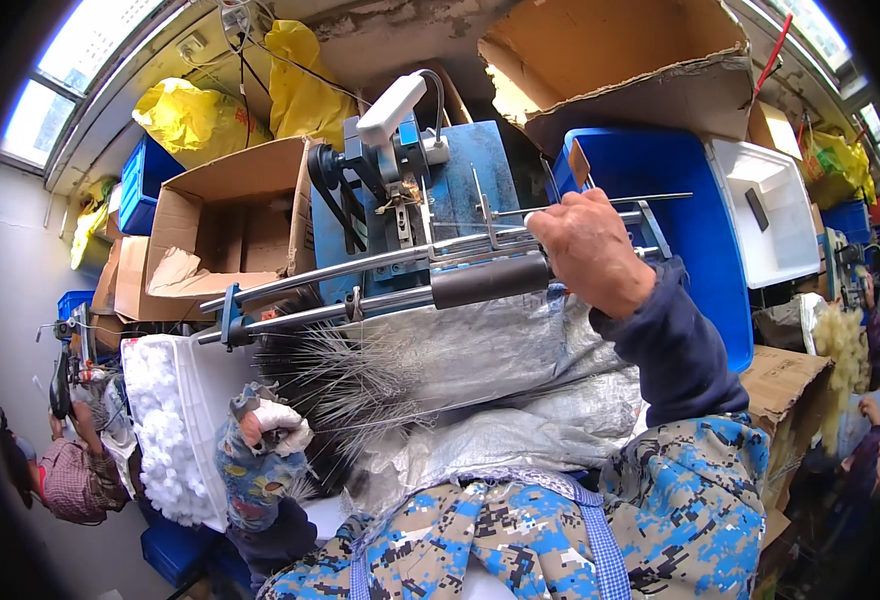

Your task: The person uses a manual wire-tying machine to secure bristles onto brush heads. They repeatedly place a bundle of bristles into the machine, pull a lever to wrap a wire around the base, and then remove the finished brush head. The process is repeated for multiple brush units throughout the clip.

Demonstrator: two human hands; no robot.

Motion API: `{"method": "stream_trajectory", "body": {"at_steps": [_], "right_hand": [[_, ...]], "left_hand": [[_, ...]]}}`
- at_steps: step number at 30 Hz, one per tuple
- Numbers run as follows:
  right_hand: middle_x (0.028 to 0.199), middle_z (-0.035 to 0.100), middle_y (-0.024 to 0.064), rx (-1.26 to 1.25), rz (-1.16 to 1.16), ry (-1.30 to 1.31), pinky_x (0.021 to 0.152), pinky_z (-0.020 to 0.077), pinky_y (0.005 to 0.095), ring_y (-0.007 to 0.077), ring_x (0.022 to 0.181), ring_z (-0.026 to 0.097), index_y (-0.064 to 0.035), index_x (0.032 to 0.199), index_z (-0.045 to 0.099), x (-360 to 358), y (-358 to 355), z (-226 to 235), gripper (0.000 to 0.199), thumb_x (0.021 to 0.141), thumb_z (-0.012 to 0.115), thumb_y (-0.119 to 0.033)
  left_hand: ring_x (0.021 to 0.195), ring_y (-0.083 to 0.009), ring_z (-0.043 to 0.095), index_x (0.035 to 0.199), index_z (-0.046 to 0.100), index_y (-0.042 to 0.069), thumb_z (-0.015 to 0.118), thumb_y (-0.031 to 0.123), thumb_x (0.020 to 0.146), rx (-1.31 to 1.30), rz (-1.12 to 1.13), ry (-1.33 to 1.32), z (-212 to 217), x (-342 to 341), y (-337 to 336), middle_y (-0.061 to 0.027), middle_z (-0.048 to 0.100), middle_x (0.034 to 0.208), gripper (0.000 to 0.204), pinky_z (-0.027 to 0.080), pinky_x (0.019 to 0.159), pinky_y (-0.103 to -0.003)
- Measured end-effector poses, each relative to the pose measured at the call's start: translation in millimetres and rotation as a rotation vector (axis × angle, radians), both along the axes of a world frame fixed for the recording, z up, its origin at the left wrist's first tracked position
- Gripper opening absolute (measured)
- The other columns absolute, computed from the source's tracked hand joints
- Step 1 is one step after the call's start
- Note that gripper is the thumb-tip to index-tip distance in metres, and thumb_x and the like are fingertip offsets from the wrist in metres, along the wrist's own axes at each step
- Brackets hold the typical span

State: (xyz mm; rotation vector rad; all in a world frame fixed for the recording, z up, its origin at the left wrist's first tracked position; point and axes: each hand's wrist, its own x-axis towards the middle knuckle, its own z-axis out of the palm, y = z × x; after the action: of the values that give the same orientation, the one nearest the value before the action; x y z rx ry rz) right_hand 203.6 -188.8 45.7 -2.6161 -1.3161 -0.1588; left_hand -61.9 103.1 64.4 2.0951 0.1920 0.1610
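Observation:
My right hand (595, 250) is closed at the right end of a blue bench machine (480, 180). Its fingers wrap over a thin metal rod (660, 197) that shows on both sides of the fist, above two thicker steel bars (310, 282) and a dark grey roller (490, 281). Low at the left, my left hand (275, 428) is curled, with white wrapping on its fingers and a patterned sleeve below. A thin wire seems to run rightward from it; its grip is mostly hidden. Beside it fans a bundle of thin metal wires (350, 370) on a silvery sheet (500, 350).
Left of me stands a white box of white fluffy pieces (170, 440). An open cardboard box (230, 220) is beside the machine. Rightward are a blue bin (700, 240) and a white tray (765, 210). Other people (80, 465) work at the far left and right.

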Motion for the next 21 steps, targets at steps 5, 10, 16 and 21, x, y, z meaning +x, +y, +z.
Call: {"method": "stream_trajectory", "body": {"at_steps": [5, 10, 16, 21], "right_hand": [[0.082, 0.057, 0.0139, 0.284, 0.385, 0.518, 0.071, 0.0408, 0.0411, 0.0319, 0.080, 0.053, 0.0005, 0.094, 0.052, -99, 12, -11, 0.032, 0.066, 0.066, -0.010], [0.074, 0.055, 0.0170, 0.650, 0.454, 0.765, 0.060, 0.0460, 0.0422, 0.0370, 0.070, 0.057, -0.0009, 0.087, 0.049, -113, 42, -18, 0.020, 0.069, 0.057, 0.002], [0.079, 0.052, 0.0137, 0.395, 0.023, 0.074, 0.065, 0.0466, 0.0375, 0.0303, 0.078, 0.055, 0.0003, 0.086, 0.056, 0, 57, -31, 0.017, 0.070, 0.054, 0.006], [0.090, 0.055, 0.0109, -0.009, -0.131, -0.112, 0.072, 0.0435, 0.0402, 0.0293, 0.092, 0.053, -0.0056, 0.078, 0.062, 45, 95, -51, 0.009, 0.073, 0.054, -0.007]], "left_hand": [[0.067, -0.0202, 0.059, 0.083, 0.059, 0.003, 0.069, -0.005, 0.065, 0.216, -0.192, -0.095, 8, 46, -42, -0.0095, 0.062, 0.080, 0.022, 0.046, 0.060, -0.030], [0.068, -0.0276, 0.060, 0.090, 0.061, 0.003, 0.072, 0.006, 0.067, 0.338, -0.173, -0.229, -6, 47, -55, -0.0116, 0.061, 0.082, 0.026, 0.047, 0.062, -0.034], [0.098, -0.0342, 0.055, 0.118, 0.051, 0.003, 0.066, 0.014, 0.068, 1.233, 0.012, 0.380, -22, 10, 15, -0.0181, 0.057, 0.105, 0.053, 0.046, 0.086, -0.040], [0.094, -0.0345, 0.055, 0.118, 0.049, -0.002, 0.065, 0.008, 0.066, 0.996, -0.060, 0.291, -59, 8, 34, -0.0140, 0.060, 0.101, 0.056, 0.046, 0.082, -0.040]]}}
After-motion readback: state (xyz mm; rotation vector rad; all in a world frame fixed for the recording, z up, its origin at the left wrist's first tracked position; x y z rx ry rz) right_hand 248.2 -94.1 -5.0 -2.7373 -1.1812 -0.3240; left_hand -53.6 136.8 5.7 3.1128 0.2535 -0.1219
